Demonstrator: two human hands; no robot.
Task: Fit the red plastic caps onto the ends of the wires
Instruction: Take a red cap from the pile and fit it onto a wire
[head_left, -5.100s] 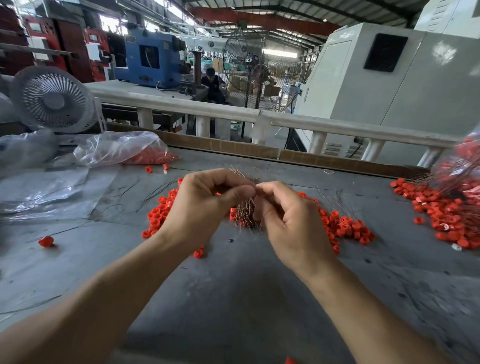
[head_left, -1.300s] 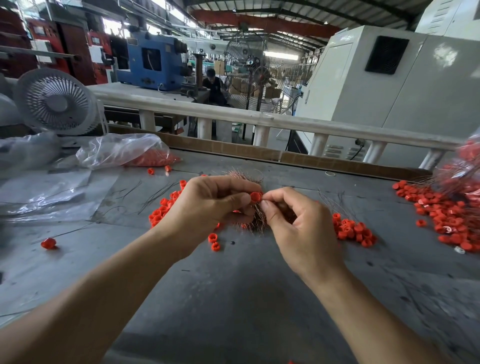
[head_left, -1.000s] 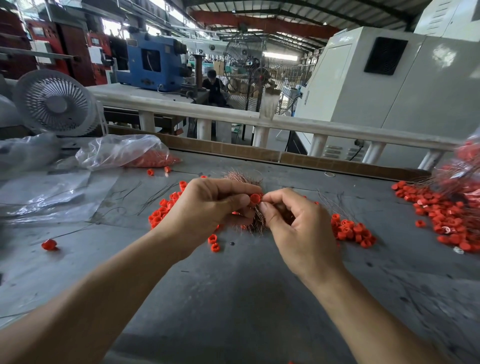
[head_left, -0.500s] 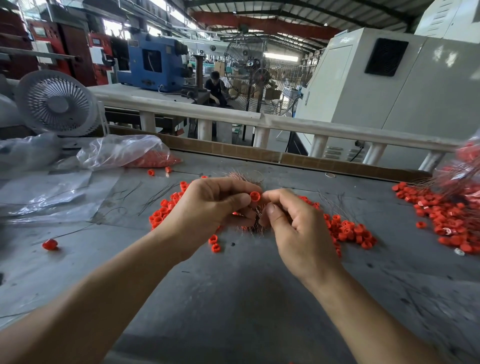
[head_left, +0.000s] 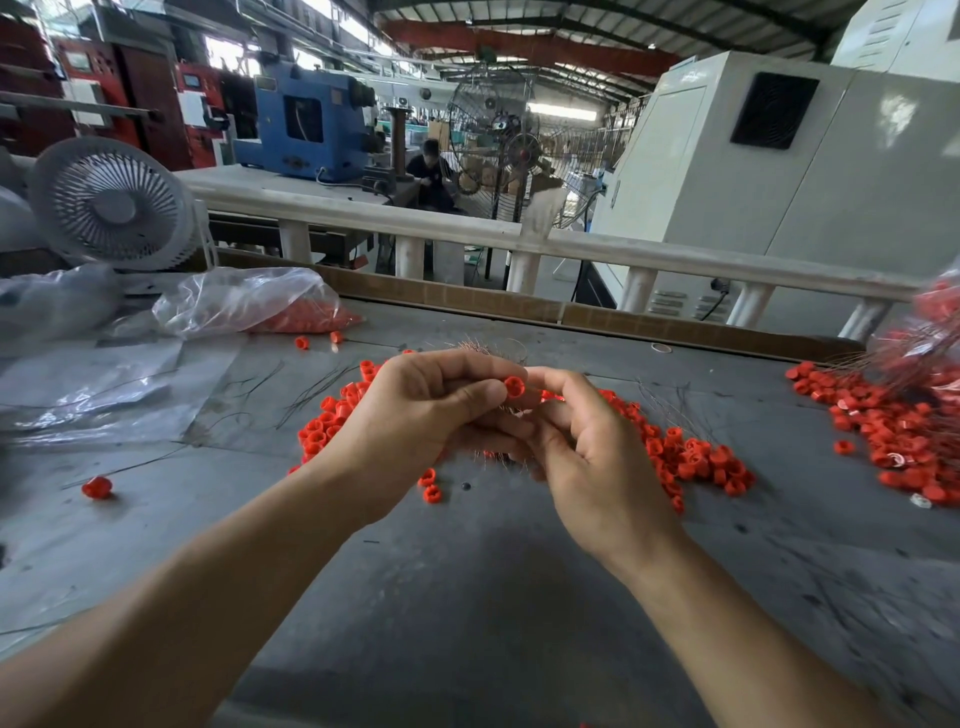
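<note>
Far left on the grey tabletop (head_left: 467, 597) I note a white fan (head_left: 106, 205), crumpled clear plastic sheeting (head_left: 78, 384) in front of it, and one stray red cap (head_left: 97, 487) lying alone near the tabletop's left side. Next over, a clear plastic bag (head_left: 249, 301) lies on its side with red caps inside, and a few thin loose wires (head_left: 311, 387) lie flat just past it. A heap of red caps (head_left: 327, 421) sits behind the left wrist. The left hand (head_left: 415, 421) has its fingers curled, pinching a single red cap (head_left: 515, 387) between thumb and forefinger; a bundle of copper wires (head_left: 488, 351) pokes out above and below that fist. The right hand (head_left: 587, 457) meets it fingertip to fingertip at the cap, fingers curled; I cannot tell what it is pinching there. Two caps (head_left: 430, 486) lie just below the left hand. Right of the hands, a second spread of caps (head_left: 691, 457) covers the tabletop, and at the far right edge a third pile (head_left: 893, 431) lies mixed with wires beside a blurred bag (head_left: 935, 332).
</note>
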